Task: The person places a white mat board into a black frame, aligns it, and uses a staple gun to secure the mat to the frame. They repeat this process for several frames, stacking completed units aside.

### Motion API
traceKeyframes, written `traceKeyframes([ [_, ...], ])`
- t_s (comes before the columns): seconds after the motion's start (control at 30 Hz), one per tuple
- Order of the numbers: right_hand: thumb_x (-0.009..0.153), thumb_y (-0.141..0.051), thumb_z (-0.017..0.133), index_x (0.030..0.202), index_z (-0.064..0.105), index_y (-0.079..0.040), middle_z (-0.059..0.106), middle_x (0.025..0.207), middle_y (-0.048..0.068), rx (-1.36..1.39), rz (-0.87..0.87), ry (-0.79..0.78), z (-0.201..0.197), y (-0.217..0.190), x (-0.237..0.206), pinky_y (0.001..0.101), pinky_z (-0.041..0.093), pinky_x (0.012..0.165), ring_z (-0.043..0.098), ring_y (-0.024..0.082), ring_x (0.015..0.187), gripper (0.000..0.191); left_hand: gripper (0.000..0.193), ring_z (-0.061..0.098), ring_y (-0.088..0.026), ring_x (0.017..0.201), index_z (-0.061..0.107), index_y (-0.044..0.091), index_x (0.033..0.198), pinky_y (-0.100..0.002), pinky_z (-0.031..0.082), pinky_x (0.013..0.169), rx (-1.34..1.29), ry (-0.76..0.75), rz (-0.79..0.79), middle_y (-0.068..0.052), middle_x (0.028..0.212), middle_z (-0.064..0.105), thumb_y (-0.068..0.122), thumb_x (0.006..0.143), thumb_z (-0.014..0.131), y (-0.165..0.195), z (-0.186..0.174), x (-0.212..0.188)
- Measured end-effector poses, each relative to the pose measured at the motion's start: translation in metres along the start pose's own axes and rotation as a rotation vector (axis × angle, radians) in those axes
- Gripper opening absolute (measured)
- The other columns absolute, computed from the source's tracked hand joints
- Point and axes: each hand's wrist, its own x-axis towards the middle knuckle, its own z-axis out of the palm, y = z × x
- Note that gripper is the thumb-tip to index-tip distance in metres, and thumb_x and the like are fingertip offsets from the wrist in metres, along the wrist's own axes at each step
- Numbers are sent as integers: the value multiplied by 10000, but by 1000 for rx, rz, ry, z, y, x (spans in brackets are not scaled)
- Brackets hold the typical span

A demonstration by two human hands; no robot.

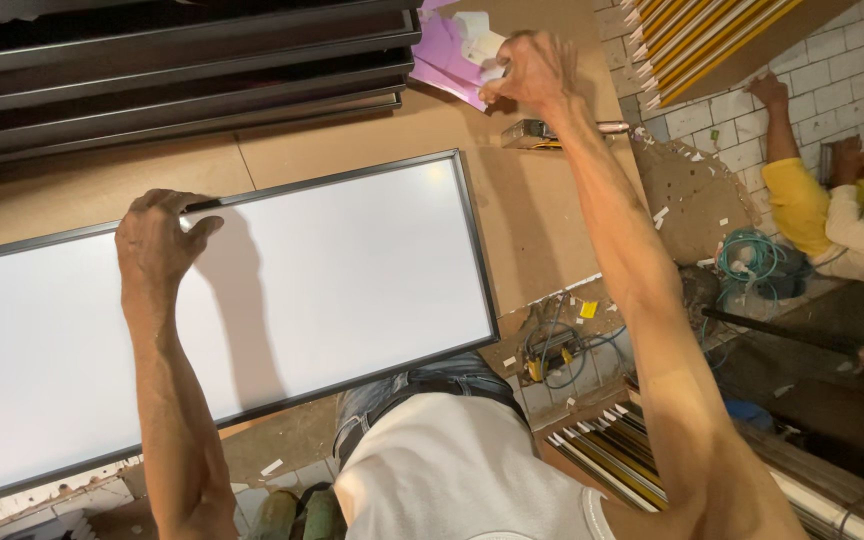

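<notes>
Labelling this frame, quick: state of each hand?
Left hand: fingers curled on the far edge of the white panel in a thin black frame.
Right hand: closed on white paper scraps.

pink packet (pixel 442 55): at the far edge of the brown counter (pixel 372 140), flat, pale pink-violet, partly hidden under white wrapping.
white wrapping (pixel 474 38): crumpled, lying on the pink packet, touched by the right hand (pixel 530 68), whose fingers are curled down onto it.
yellow tag (pixel 588 309): small square scrap, bright yellow, down on the floor among cables beside the counter's near corner.
screens, signs: none in view.
</notes>
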Motion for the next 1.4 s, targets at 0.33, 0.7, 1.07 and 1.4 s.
traceKeyframes([
  [0.33, 731, -255, 990, 1166, 747, -33, 662, 1307, 156, 217, -213, 158, -68, -63, -133, 358, 612, 884, 707, 259, 1084, 546, 371, 734, -225, 1027, 679, 22, 1262, -337, 576, 890, -936, -229, -85, -146, 1160, 742, 316, 1038, 657, 177, 55, 58],
  [0.7, 881, 27, 746, 1316, 614, 5, 737, 1055, 132, 853, 331, 456, 37, -64, -133, 322, 634, 753, 753, 190, 879, 455, 155, 649, -346, 734, 704, -53, 1035, -445, 524, 676, -708, 82, 310, -208, 863, 682, 94, 990, 682, 244, 167, 140],
  [1.07, 975, 64, 662, 1316, 600, 5, 720, 1196, 206, 481, 189, 622, 75, -65, -123, 373, 632, 821, 747, 326, 1047, 351, 54, 689, -352, 757, 698, -38, 938, -450, 560, 651, -570, 66, 329, -221, 894, 695, 10, 939, 673, 239, 202, 157],
  [1.4, 830, 43, 709, 1197, 739, 5, 752, 843, 117, 772, 461, 298, 78, -67, -133, 280, 538, 625, 670, 143, 684, 370, 122, 714, -392, 802, 770, 25, 979, -481, 551, 697, -398, -164, 208, -224, 868, 720, 81, 872, 749, 233, 166, 144],
])
